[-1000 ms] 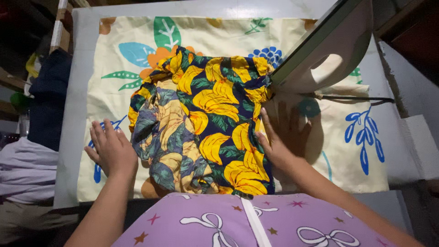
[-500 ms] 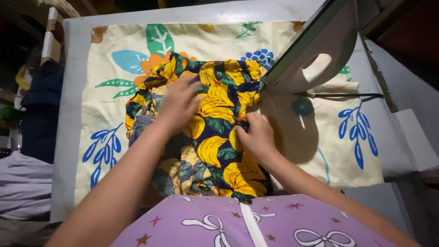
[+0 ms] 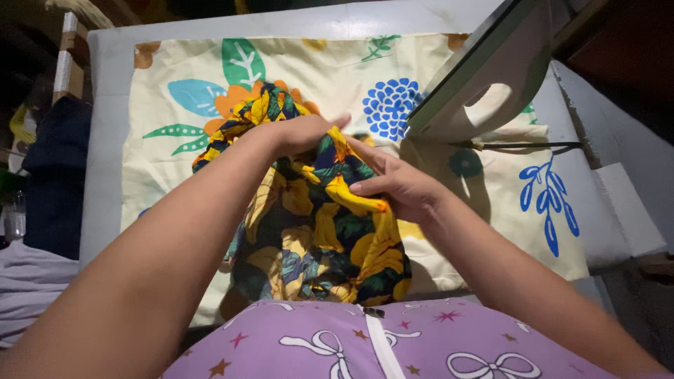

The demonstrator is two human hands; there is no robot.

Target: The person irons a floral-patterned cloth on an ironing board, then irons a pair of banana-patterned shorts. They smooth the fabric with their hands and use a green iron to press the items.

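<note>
Filling the bottom edge of the frame, a purple garment [image 3: 393, 344] printed with white bows and stars marks the nearest plane, worn by the person. Just above it, at lower centre, lies the dark floral cloth [image 3: 316, 238], patterned with yellow and green leaves and bunched into folds; it rests on a cream cover [image 3: 484, 203] printed with blue, green and orange plants. The left hand [image 3: 298, 133], entering from the lower left on a long forearm, lies curled over the upper part of the cloth at centre frame, fingers closed on a raised fold. The right hand [image 3: 400, 186], entering from the lower right, pinches a yellow fold of the same cloth between thumb and fingers, just beside the left hand. Farther back, at upper right, an iron [image 3: 491, 77] stands tilted on its heel on the cover, its cord [image 3: 519, 146] trailing to the right. A pale board [image 3: 98, 140] underlies the cover, its edge showing at left. Dark cloth [image 3: 53, 182] lies at the left margin.
</note>
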